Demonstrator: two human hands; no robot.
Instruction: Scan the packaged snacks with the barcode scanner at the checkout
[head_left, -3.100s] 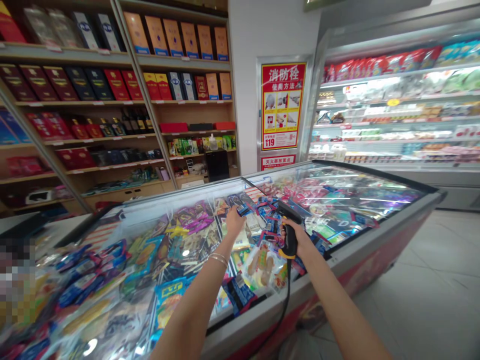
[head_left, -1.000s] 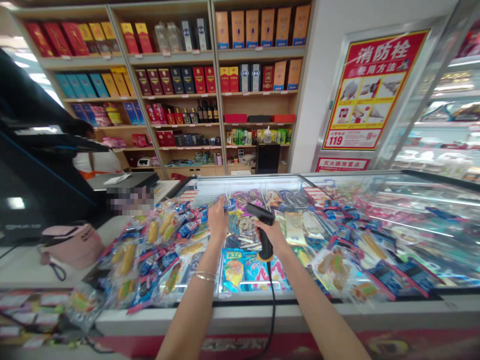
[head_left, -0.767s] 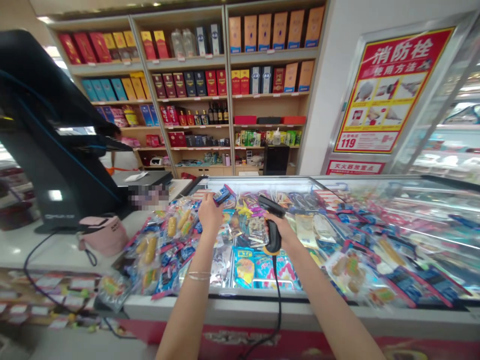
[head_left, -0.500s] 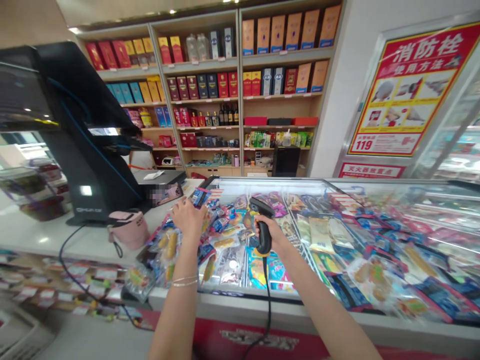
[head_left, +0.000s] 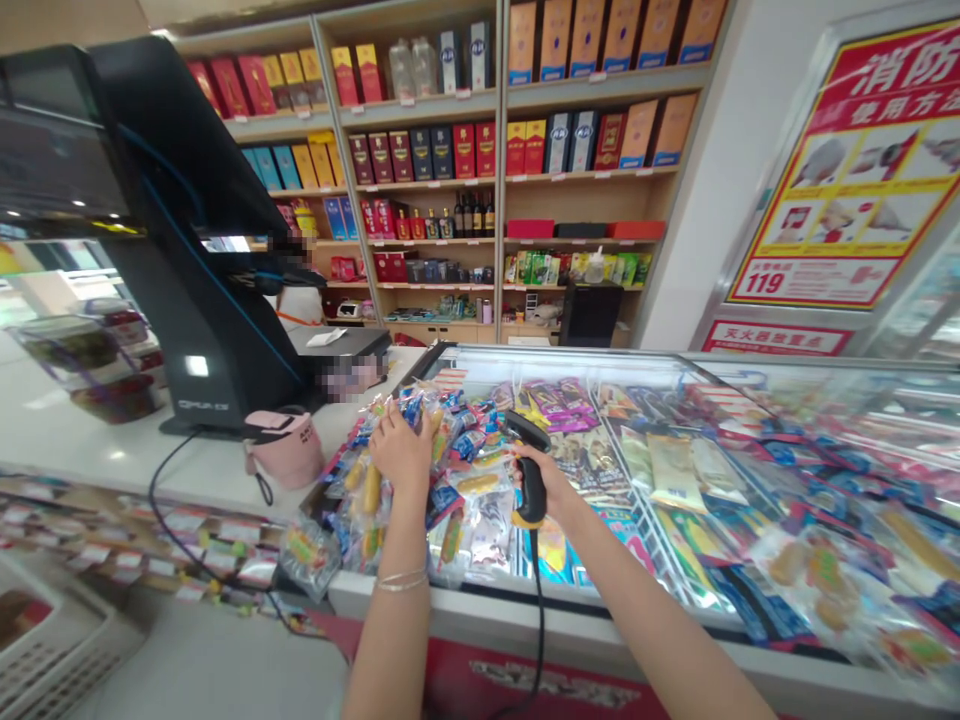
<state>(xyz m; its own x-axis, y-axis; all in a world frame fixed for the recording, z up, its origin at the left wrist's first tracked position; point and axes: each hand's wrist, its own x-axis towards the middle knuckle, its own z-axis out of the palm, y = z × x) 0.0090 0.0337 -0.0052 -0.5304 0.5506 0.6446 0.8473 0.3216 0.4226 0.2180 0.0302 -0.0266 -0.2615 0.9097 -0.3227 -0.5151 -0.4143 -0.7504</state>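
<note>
My right hand (head_left: 546, 487) is wrapped round the handle of a black barcode scanner (head_left: 531, 484) with a yellow-orange base. The scanner's head points up and to the left, and its cable hangs down over the front of the chest freezer. My left hand (head_left: 403, 446) lies palm down at the left end of the freezer, on a heap of packaged snacks (head_left: 369, 492) in clear wrappers. Its fingers curl over a blue snack packet (head_left: 412, 406), partly hidden by the hand. More small blue packets (head_left: 471, 442) lie right of this hand.
A pink cup (head_left: 285, 452) and a black checkout terminal (head_left: 217, 330) stand on the white counter (head_left: 90, 440) at left. The glass-topped freezer (head_left: 637, 600) stretches right, with packs inside and on top. Boxed goods fill shelves (head_left: 499, 180) behind. Someone (head_left: 300, 303) is partly visible behind the terminal.
The view has shifted left. My left hand has lowered onto the heap with the blue packet, which stood up above its fingers before. My right hand keeps hold of the scanner.
</note>
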